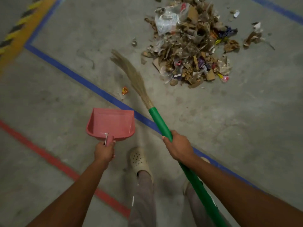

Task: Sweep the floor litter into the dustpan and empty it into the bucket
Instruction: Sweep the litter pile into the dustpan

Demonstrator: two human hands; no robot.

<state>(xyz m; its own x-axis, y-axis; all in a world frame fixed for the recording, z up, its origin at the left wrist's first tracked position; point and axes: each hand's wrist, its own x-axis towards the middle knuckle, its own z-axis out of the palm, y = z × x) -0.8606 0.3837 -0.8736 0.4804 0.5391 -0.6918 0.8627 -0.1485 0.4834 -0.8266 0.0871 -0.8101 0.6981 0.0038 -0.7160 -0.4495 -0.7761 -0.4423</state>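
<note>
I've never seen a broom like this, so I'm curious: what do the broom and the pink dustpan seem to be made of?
Broom: the head looks like dried grass or similar plant fibre, matte tan, thin strands fanning out; the handle seems smooth green plastic, perhaps only a sleeve. Dustpan: apparently moulded pink plastic, one piece with thin walls, dull finish.
</note>
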